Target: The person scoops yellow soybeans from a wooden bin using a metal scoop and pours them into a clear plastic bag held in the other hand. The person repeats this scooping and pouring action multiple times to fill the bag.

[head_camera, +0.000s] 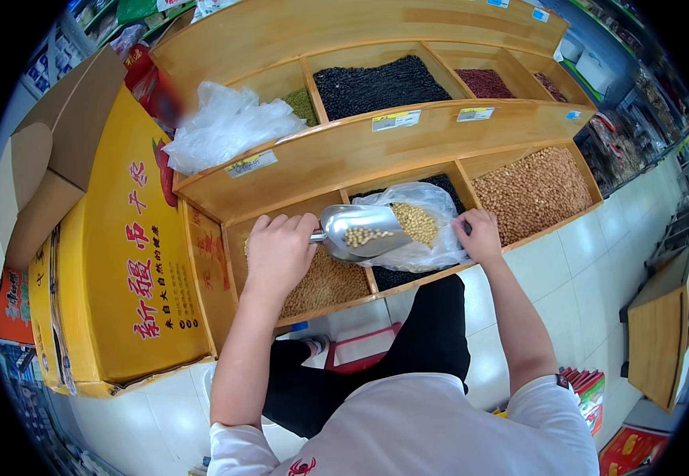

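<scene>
My left hand point(280, 250) grips the handle of a metal scoop point(344, 220). Its mouth tips into a clear plastic bag point(439, 199), and some beans still lie in the scoop. Inside the bag is a heap of pale yellow soybeans point(414, 223). My right hand point(479, 235) pinches the bag's right edge; a small dark spot shows by the fingers, too small to identify. The bag rests on black beans point(401, 278) in the middle compartment of a wooden bin point(321, 308). Under my left hand, the left compartment holds soybeans point(326, 279).
Light brown beans or peanuts point(535, 193) fill the right compartment. On the upper tier lie black beans point(380, 86), red beans point(484, 82), green beans point(303, 106) and crumpled plastic bags point(231, 125). A tall yellow carton point(136, 256) borders the bin's left; a red-framed stool point(362, 348) stands below.
</scene>
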Demonstrator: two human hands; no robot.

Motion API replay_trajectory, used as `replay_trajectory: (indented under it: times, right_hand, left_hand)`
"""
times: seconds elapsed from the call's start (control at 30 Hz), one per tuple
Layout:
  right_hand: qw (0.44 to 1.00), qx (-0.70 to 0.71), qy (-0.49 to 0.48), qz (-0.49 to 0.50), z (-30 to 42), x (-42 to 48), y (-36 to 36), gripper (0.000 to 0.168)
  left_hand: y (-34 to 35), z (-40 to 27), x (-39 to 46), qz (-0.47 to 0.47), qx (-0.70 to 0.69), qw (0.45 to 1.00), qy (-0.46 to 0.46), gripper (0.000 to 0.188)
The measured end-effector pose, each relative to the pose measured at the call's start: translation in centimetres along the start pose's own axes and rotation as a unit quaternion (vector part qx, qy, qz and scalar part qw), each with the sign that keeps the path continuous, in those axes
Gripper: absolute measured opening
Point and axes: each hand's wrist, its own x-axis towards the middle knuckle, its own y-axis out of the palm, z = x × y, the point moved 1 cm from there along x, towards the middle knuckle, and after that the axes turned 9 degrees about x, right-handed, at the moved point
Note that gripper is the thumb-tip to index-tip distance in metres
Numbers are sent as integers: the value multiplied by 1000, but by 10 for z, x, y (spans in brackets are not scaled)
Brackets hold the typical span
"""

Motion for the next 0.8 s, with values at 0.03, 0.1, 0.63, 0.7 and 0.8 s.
replay_trajectory:
  times: [0.03,0.1,0.63,0.7,0.8]
  right_hand:
    - [1000,1,0,-1,0,0,0,19]
    - [1000,2,-1,-1,0,0,0,19]
    - [1000,7,4,-10,2,0,0,19]
    - [1000,5,9,-11,1,-2,0,19]
    - [1000,8,11,-12,-1,-2,1,19]
  left_hand:
    - [0,-1,2,6,9,1000,1,25]
    - [1,-3,4,18,26,1000,1,24]
    - [-5,51,-43,132,23,967,-218,26]
    - [1,53,-59,151,15,957,-249,27]
    - [6,53,-81,210,23,936,-282,28]
